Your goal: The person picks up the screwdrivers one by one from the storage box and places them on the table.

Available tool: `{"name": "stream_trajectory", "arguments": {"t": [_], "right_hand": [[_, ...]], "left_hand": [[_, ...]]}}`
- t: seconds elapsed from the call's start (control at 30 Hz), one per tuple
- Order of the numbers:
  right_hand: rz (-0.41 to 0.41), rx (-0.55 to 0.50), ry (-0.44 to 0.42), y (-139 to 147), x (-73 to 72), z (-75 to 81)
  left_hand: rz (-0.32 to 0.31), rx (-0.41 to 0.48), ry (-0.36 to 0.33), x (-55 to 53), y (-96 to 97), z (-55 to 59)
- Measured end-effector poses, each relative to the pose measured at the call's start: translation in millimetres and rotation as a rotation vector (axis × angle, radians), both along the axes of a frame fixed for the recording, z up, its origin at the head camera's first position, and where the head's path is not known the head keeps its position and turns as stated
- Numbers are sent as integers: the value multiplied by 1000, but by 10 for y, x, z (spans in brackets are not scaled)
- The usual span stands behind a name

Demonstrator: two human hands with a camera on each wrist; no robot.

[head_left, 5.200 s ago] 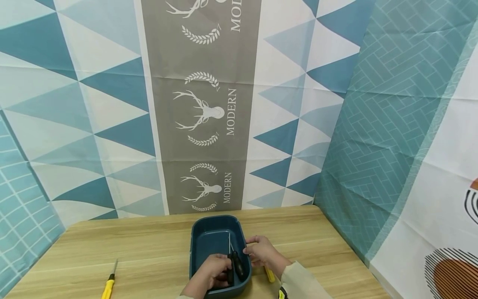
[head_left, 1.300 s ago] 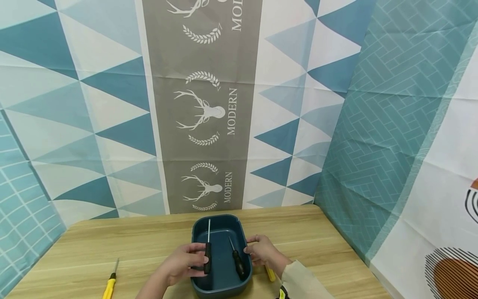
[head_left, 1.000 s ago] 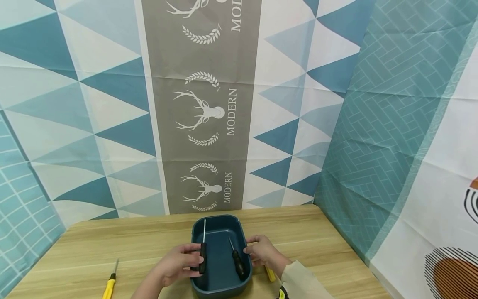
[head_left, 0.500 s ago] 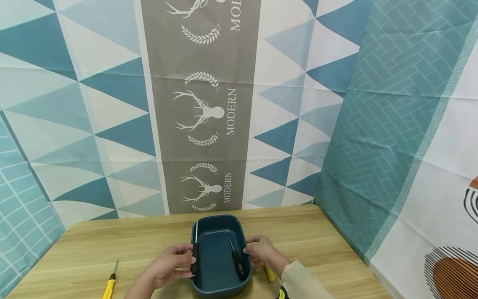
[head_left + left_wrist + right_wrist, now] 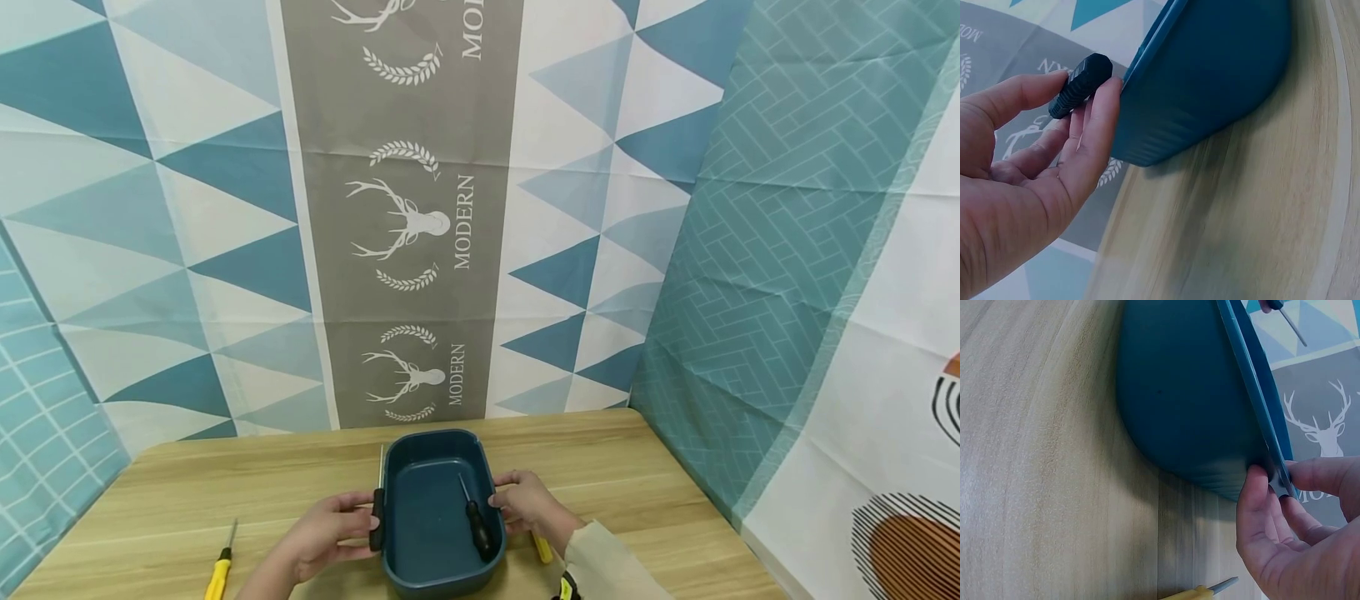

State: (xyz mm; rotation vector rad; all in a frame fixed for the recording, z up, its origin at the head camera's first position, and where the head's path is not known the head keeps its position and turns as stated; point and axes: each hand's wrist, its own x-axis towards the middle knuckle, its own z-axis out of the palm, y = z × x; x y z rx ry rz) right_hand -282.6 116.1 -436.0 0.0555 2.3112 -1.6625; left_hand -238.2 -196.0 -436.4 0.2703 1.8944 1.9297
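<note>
My left hand (image 5: 326,533) pinches the black handle of a screwdriver (image 5: 377,518) between thumb and fingers. Its shaft points away from me, along the outside of the left rim of a dark blue bin (image 5: 423,546). The left wrist view has this handle (image 5: 1084,82) raised above the table, close to the bin's edge. On the opposite side, my right hand (image 5: 528,504) grips the bin's right rim, thumb inside and fingers outside in the right wrist view. A second black-handled screwdriver (image 5: 478,527) lies inside the bin along its right wall.
A yellow-handled screwdriver (image 5: 219,575) lies on the wooden table (image 5: 300,467) at the left. Another yellow-handled screwdriver (image 5: 1200,592) lies right of the bin, partly hidden by my right arm in the head view. Patterned cloth (image 5: 408,208) hangs behind the table.
The left hand has carried its screwdriver from beside the other one in the bin leftward, past the left rim. The right hand and bin have stayed put.
</note>
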Motion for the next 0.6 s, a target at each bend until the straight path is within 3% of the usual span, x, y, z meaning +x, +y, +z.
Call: {"name": "stream_trajectory", "arguments": {"t": [0.6], "right_hand": [[-5, 1, -3, -4, 5, 11]], "left_hand": [[29, -34, -46, 61, -205, 27]]}}
